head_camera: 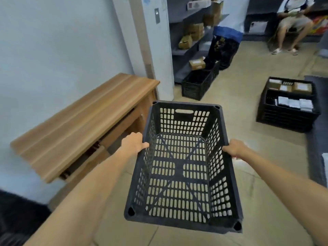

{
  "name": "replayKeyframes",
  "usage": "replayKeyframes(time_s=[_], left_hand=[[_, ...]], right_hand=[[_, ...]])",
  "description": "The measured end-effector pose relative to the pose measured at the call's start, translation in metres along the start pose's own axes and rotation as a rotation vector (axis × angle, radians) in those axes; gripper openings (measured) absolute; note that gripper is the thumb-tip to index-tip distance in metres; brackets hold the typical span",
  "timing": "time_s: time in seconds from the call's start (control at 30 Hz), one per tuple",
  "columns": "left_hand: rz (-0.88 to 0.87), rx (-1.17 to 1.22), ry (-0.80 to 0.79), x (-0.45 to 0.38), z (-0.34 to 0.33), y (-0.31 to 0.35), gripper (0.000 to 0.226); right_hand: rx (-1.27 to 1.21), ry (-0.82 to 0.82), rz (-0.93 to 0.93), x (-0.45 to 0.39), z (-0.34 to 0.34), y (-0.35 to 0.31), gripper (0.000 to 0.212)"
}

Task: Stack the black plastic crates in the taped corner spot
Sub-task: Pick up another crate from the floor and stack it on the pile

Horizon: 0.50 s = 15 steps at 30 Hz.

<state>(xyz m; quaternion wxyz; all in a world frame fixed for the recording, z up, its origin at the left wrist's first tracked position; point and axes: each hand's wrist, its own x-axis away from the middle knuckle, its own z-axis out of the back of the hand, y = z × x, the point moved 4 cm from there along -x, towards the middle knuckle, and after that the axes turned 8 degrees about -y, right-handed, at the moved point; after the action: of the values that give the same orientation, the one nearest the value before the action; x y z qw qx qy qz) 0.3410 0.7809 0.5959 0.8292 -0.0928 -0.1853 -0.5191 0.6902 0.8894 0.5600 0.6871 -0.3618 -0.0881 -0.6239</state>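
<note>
empty black crate held over the floor by both hands

both forearms reach in from the bottom edge to a black plastic crate (182, 166), which hangs above the tan floor (248, 132) with nothing inside. its walls and base are a lattice of small rounded slots, with an x-shaped rib across the bottom and a handle slot in the far wall. left hand (134, 143) grips the left long rim, thumb hooked over the edge; right hand (234, 148) grips the right long rim the same way.

left of the crate stands a wooden desk (79, 121) with a striped grain top, set against the pale wall, its near corner just beside the crate's left side. farther off, grey shelving (186, 50) carries cardboard boxes. a second black crate (197, 84) sits on the floor at the foot of the shelving. to the right, stacked black crates (287, 107) hold small boxes and white packets. a blue-topped black bag (225, 47) stands beyond, and a seated person (292, 23) is at top right.
</note>
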Motion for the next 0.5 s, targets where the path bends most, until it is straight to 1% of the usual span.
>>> replayKeyframes(time_s=[0.1,0.2,0.37,0.5], left_hand=[[0.094,0.046,-0.009,0.032,-0.019,-0.072,0.038],[0.2,0.1,-0.039,0.075,-0.04,-0.14,0.035],[0.35,0.235,-0.153,0.156,-0.082,-0.251,0.033],[0.519,0.316,-0.193,0.236,-0.125,-0.346,0.035]], right_hand=[[0.199,-0.059,0.1,0.006,-0.033,-0.06,0.032],[0.376,-0.08,0.178,0.014,-0.079,-0.116,0.042],[0.499,-0.19,0.312,0.041,-0.17,-0.209,0.039],[0.65,-0.252,0.441,0.088,-0.255,-0.282,0.038]])
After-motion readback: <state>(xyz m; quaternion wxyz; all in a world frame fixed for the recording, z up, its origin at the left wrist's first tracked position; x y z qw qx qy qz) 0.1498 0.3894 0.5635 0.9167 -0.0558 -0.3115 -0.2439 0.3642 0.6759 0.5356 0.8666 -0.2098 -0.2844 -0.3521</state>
